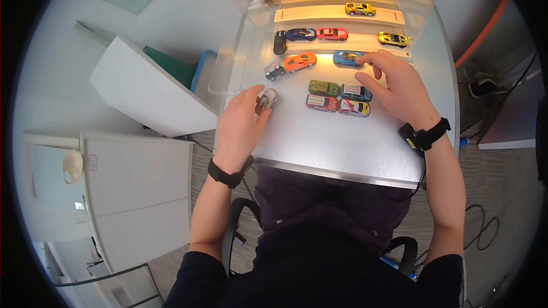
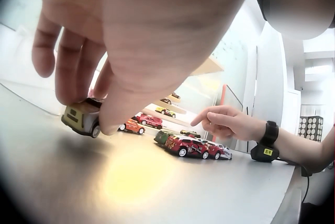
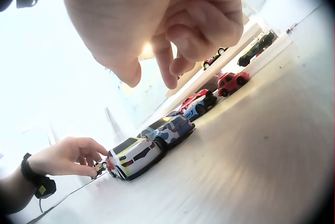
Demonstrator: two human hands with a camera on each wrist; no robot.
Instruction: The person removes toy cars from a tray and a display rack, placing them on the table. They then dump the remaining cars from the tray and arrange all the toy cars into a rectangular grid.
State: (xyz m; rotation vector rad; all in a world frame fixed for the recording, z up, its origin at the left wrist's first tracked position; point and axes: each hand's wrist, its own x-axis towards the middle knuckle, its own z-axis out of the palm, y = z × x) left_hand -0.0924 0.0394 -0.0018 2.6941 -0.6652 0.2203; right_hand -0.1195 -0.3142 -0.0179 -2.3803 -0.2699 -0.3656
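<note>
At the table's left side my left hand pinches a small white toy car between thumb and fingers. In the left wrist view the toy car's pale end shows below the fingertips, the rest partly covered. My right hand reaches over the table with its index finger toward a blue toy car. In the head view that fingertip overlaps the blue car's right end. Nothing is between the right thumb and fingers. Below it stand a green car, a teal-and-white car, a red-and-white car and a white-and-pink car.
Behind is a clear-sided rack with wooden shelves holding several toy cars. On its lowest shelf sit a navy car, a red car and a yellow car. An orange car and a small dark car stand before it.
</note>
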